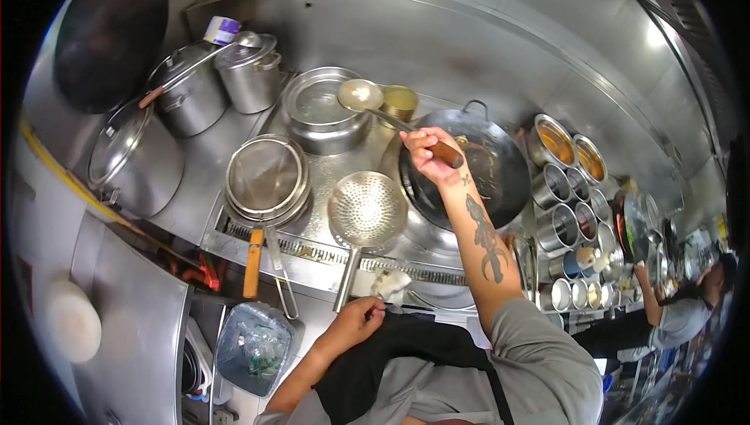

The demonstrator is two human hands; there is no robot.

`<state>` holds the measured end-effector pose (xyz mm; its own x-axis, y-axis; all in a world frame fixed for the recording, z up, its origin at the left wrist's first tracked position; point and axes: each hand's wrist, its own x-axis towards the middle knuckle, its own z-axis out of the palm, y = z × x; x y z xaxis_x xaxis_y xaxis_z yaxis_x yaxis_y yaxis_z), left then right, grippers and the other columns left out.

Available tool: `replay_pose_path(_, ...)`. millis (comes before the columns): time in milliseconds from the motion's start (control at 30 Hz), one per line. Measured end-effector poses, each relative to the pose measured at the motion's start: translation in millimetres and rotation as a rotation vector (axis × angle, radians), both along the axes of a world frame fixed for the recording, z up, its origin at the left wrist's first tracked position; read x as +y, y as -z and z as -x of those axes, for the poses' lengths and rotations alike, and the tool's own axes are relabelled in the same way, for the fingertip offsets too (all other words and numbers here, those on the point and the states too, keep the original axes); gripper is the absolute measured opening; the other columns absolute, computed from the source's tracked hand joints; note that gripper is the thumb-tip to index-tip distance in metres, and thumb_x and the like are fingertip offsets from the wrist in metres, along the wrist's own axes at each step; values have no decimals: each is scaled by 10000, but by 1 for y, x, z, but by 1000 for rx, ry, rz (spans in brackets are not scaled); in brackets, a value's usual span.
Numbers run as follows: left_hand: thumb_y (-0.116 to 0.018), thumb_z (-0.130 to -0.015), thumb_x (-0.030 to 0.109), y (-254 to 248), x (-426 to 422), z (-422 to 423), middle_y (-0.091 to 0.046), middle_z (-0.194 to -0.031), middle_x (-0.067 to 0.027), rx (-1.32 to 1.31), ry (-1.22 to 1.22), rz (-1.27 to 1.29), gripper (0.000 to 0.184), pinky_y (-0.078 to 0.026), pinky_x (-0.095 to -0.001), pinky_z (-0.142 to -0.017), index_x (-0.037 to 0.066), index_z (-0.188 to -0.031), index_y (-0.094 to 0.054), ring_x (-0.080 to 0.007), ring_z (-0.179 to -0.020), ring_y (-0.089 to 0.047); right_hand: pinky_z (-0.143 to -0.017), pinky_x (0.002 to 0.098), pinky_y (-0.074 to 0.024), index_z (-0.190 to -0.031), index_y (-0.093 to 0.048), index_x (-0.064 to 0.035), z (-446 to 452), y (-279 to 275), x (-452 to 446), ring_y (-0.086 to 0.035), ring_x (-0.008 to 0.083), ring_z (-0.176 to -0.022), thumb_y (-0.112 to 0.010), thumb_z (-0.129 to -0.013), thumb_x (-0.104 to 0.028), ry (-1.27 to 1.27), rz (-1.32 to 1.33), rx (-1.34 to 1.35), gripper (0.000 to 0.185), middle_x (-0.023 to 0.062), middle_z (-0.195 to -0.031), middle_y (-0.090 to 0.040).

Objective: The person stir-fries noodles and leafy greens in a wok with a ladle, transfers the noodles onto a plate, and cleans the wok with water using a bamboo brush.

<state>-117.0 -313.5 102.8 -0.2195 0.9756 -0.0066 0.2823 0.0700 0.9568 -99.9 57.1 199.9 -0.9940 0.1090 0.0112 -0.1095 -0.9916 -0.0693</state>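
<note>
My right hand [431, 153] is wrapped round the brown wooden handle of a ladle [360, 95]. The ladle's bowl is raised beside the rim of a wide steel pot [324, 132] that has clear liquid in it, near a container of yellowish liquid [400, 105]. Under and behind my right forearm stands a dark wok [500, 183], with some food remnants in it. My left hand [355, 325] is low at the stove's front edge, its fingers curled together; what they hold, if anything, is hidden. Just ahead of it lies a whitish cloth [391, 284], beside the handle of a perforated strainer [367, 208].
Mesh strainers [267, 177] rest on the stove left of centre. Lidded pots [137, 161] stand far left, above a lined bin [256, 351]. Steel containers [556, 226] and bowls of orange liquid [556, 141] line the right. Another person [687, 316] works at far right.
</note>
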Motion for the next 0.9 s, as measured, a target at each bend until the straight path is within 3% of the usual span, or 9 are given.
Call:
replay_pose_path(167, -635, -877, 156, -2, 20, -34, -549, -662, -22, -38, 27, 102, 149, -403, -253, -548, 14, -866, -589, -76, -606, -462, -532, 276, -417, -1175, -429, 111, -123, -25, -28, -536, 101, -613, -450, -888, -119, 63, -34, -32, 368, 32, -840, -515)
replay_pose_path(267, -634, -870, 138, 3, 29, -54, -524, -609, -64, 22, 61, 57, 157, -406, -289, -520, 5, -820, -566, -126, -537, -452, -521, 283, -406, -1177, -432, 97, -182, -21, -36, -522, 97, -604, -431, -895, -131, 111, -38, -131, 363, 23, -810, -496)
replay_pose_path(433, -632, -876, 163, 17, 37, -83, -512, -631, -24, -53, 4, 95, 165, -393, -266, -522, 27, -816, -560, -83, -570, -439, -484, 278, -374, -1031, -460, 0, -223, 8, -3, -526, 117, -572, -467, -872, -119, 109, -144, -461, 198, 14, -748, -526)
replay_pose_path(533, -630, -874, 191, 43, 32, -85, -537, -636, -44, 37, -1, 113, 181, -411, -280, -531, 31, -828, -561, -108, -579, -489, -480, 281, -373, -976, -478, -36, -227, 19, 9, -526, 122, -563, -490, -857, -119, 171, -519, -757, 146, 12, -678, -523)
replay_pose_path(567, -630, -870, 201, 52, 26, -83, -548, -635, -66, 75, 8, 174, 190, -421, -295, -536, 28, -829, -564, -138, -577, -514, -445, 284, -393, -941, -494, -23, -227, 18, 1, -520, 138, -503, -511, -820, -79, 323, -756, -979, 134, 30, -634, -516)
replay_pose_path(667, -626, -848, 213, 98, -2, -76, -588, -665, -157, 218, -56, 268, 218, -458, -385, -590, 8, -792, -579, -288, -620, -581, -412, 288, -423, -935, -504, 20, -233, 19, -3, -522, 159, -450, -517, -791, -40, 505, -1552, -1251, 157, 57, -624, -522)
replay_pose_path(700, -623, -839, 214, 117, -15, -73, -601, -681, -192, 270, -90, 288, 229, -471, -422, -615, -1, -772, -584, -348, -643, -602, -398, 299, -448, -998, -489, 44, -239, 19, -3, -542, 178, -440, -516, -784, -33, 601, -1619, -1228, 229, 76, -626, -527)
replay_pose_path(800, -605, -819, 243, 177, -60, -55, -608, -701, -213, 452, -224, 354, 254, -476, -470, -655, 9, -722, -592, -399, -693, -602, -435, 317, -459, -1151, -471, 17, -254, 16, 9, -564, 186, -459, -502, -806, -72, 799, -1867, -1078, 358, 81, -614, -546)
replay_pose_path(900, -607, -775, 222, 249, -112, -33, -613, -709, -214, 526, -370, 517, 228, -482, -482, -673, 21, -670, -580, -409, -711, -602, -474, 343, -461, -1189, -470, 28, -243, 4, 29, -573, 205, -474, -493, -818, -112, 876, -1997, -1171, 398, 116, -585, -564)
